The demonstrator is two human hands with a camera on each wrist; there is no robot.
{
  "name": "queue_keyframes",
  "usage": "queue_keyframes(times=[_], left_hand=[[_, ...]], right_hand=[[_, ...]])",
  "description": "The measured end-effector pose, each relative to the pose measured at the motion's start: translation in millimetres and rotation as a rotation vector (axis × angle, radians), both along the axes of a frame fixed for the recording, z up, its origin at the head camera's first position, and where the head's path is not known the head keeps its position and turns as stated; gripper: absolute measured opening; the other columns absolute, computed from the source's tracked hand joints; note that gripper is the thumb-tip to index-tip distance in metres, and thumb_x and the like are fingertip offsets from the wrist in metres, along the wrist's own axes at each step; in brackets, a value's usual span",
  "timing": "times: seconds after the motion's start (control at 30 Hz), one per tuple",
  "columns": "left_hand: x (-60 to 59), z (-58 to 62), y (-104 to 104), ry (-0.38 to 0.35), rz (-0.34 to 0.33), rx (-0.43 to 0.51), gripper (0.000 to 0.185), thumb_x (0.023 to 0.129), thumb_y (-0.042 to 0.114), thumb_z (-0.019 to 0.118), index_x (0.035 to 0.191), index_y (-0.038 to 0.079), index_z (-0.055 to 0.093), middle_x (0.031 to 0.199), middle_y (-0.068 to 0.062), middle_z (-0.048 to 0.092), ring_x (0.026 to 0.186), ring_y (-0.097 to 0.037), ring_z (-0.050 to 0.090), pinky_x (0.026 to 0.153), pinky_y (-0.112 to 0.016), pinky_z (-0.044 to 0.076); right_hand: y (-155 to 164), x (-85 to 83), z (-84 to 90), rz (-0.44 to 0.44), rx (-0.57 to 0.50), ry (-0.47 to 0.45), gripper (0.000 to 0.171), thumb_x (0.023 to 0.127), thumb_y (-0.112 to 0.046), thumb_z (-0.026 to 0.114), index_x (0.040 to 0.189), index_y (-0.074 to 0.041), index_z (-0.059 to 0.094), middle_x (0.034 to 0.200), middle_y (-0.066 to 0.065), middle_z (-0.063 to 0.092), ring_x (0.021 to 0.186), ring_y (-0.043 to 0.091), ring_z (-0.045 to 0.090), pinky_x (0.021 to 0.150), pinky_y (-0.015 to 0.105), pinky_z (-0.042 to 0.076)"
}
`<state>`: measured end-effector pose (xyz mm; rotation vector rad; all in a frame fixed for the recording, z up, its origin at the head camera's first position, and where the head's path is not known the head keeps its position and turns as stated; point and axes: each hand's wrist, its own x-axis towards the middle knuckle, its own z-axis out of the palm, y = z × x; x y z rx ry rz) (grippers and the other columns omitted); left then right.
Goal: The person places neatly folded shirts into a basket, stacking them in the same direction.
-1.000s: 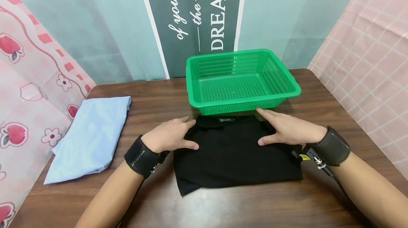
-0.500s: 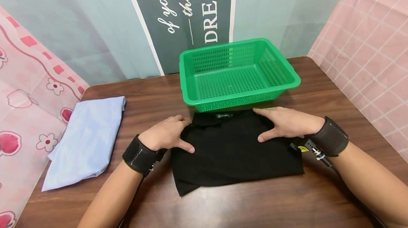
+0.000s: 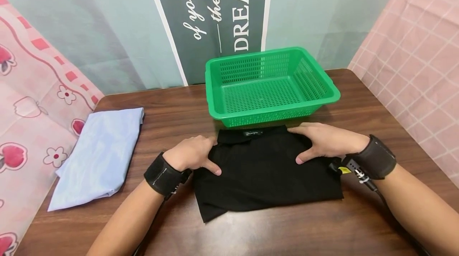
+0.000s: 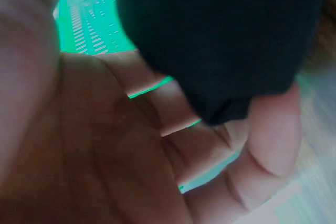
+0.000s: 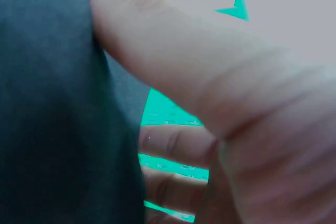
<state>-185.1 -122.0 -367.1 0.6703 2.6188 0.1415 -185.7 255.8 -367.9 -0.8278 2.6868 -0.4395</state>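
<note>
A folded black shirt (image 3: 258,172) lies on the table in the head view, its collar and small neck label (image 3: 252,133) toward the back. My left hand (image 3: 191,153) grips its left side, thumb on top; in the left wrist view curled fingers (image 4: 273,135) wrap the dark cloth (image 4: 220,30). At the right side my right hand (image 3: 328,140) holds the shirt the same way. The right wrist view has the thumb (image 5: 157,40) against the cloth (image 5: 52,103) and the other fingers (image 5: 176,142) behind it. Most fingertips are hidden from the head view.
Just behind the shirt stands a green plastic basket (image 3: 274,120) with nothing in it. A folded light-blue garment (image 3: 100,152) lies at the left of the brown wooden table (image 3: 279,232). Fabric hangings border the back and sides. Each wrist wears a black strap with a cable.
The fingers of both hands have curled in from straighter poses at the shirt's sides. The head view has shifted slightly; shirt, basket and light-blue garment stay in place.
</note>
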Motion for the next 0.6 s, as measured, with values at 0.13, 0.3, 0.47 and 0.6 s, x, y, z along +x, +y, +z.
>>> queue_keyframes(times=[0.13, 0.3, 0.47, 0.6], left_hand=[[-0.5, -0.8, 2.3, -0.014, 0.01, -0.013, 0.067, 0.078, 0.053, 0.091, 0.127, 0.012, 0.069, 0.12, -0.007, 0.074, 0.11, -0.027, 0.071, 0.094, -0.045, 0.058], [0.1, 0.1, 5.4, -0.032, 0.0, -0.028, 0.066, 0.081, 0.05, 0.089, 0.13, 0.01, 0.072, 0.122, -0.01, 0.074, 0.112, -0.027, 0.072, 0.096, -0.044, 0.059], [1.9, 2.1, 6.6, -0.055, -0.021, -0.031, 0.075, 0.086, 0.048, 0.087, 0.144, 0.005, 0.064, 0.141, -0.016, 0.068, 0.132, -0.033, 0.064, 0.108, -0.047, 0.054], [3.2, 1.9, 4.9, -0.056, -0.046, -0.006, 0.069, 0.087, 0.045, 0.086, 0.14, 0.006, 0.067, 0.134, -0.014, 0.071, 0.129, -0.032, 0.065, 0.107, -0.047, 0.055]], right_hand=[[-1.5, 0.6, -1.6, -0.028, 0.029, -0.006, 0.091, 0.077, -0.06, 0.088, 0.143, -0.003, 0.062, 0.135, 0.011, 0.069, 0.127, 0.035, 0.064, 0.103, 0.056, 0.052], [-3.8, 0.4, -3.3, -0.058, 0.071, -0.016, 0.085, 0.075, -0.062, 0.088, 0.137, -0.008, 0.065, 0.124, 0.004, 0.073, 0.116, 0.029, 0.068, 0.096, 0.052, 0.055], [-4.1, -1.0, -4.8, -0.066, 0.102, -0.008, 0.082, 0.074, -0.063, 0.088, 0.13, -0.007, 0.067, 0.112, 0.004, 0.073, 0.105, 0.025, 0.07, 0.088, 0.049, 0.056], [-4.9, -2.4, -5.6, -0.047, 0.102, -0.027, 0.066, 0.076, -0.062, 0.087, 0.115, -0.011, 0.07, 0.096, -0.005, 0.069, 0.09, 0.015, 0.066, 0.078, 0.04, 0.054]])
